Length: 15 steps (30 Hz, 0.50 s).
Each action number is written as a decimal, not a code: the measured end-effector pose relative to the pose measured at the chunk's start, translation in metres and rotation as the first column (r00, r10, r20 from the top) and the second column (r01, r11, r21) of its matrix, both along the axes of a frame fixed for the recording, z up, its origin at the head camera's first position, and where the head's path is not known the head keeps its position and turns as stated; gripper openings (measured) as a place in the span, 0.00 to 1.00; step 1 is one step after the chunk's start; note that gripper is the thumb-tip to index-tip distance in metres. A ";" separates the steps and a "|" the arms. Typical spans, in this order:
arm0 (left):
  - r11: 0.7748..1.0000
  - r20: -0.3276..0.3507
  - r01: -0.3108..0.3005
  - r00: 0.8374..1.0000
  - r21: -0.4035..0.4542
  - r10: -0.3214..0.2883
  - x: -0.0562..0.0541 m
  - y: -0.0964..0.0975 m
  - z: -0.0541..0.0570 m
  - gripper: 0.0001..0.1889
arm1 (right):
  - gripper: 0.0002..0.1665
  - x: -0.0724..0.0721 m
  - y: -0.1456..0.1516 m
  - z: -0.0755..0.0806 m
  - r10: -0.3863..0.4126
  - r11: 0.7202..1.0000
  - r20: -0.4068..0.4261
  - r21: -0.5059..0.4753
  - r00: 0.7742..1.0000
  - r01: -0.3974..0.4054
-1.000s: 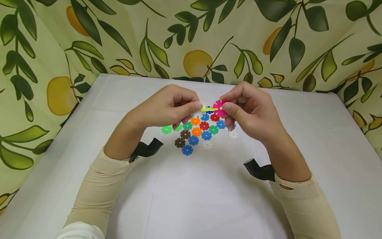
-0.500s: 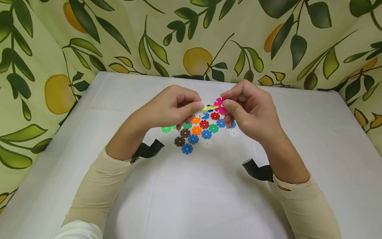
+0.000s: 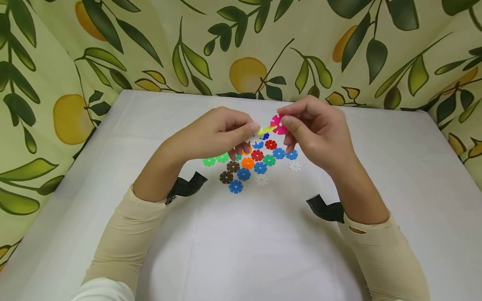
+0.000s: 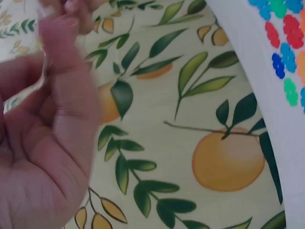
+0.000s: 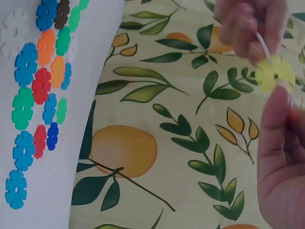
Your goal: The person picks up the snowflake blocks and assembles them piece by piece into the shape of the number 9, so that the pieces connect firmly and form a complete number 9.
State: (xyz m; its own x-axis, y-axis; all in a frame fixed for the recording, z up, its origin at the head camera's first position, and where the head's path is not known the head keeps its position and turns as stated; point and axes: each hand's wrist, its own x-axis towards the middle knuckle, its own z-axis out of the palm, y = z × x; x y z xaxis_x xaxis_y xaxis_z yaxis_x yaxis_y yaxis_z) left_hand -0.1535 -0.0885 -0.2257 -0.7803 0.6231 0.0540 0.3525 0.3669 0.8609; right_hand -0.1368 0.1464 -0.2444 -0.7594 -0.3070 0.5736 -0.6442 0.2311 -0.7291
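Raised over the table, my left hand (image 3: 222,133) pinches a white notched disc (image 5: 263,47), seen edge-on in the right wrist view and mostly hidden by the fingers in the head view. A yellow notched disc (image 3: 266,130) bridges the gap between the hands; it shows face-on in the right wrist view, meeting the white one. My right hand (image 3: 318,131) pinches a pink notched disc (image 3: 278,124) between thumb and index finger. In the head view the yellow disc's right end overlaps the pink disc.
Several loose notched discs lie flat below the hands, among them a blue disc (image 3: 235,186), a brown disc (image 3: 226,177), a red disc (image 3: 257,155) and a white disc (image 3: 295,167). The white-covered table (image 3: 233,251) ends at a leaf-patterned curtain (image 3: 150,50).
Both hands have risen slightly, keeping hold of their discs. The yellow disc has gone from nearly level to tilted, its right end higher. The loose discs on the table stay put.
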 end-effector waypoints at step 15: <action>0.958 -0.019 -0.193 0.979 0.210 0.202 -0.008 0.009 -0.017 0.07 | 0.20 -0.018 0.000 -0.018 0.014 0.972 0.106 0.232 0.994 -0.039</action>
State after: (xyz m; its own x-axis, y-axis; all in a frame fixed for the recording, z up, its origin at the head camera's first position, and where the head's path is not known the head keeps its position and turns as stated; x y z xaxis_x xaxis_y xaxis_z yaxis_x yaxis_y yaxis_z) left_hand -0.1613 -0.0798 -0.2423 -0.8814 0.4288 0.1982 0.3261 0.2488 0.9120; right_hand -0.1551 0.1463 -0.2620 -0.8004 -0.4443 0.4025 -0.5767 0.3868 -0.7196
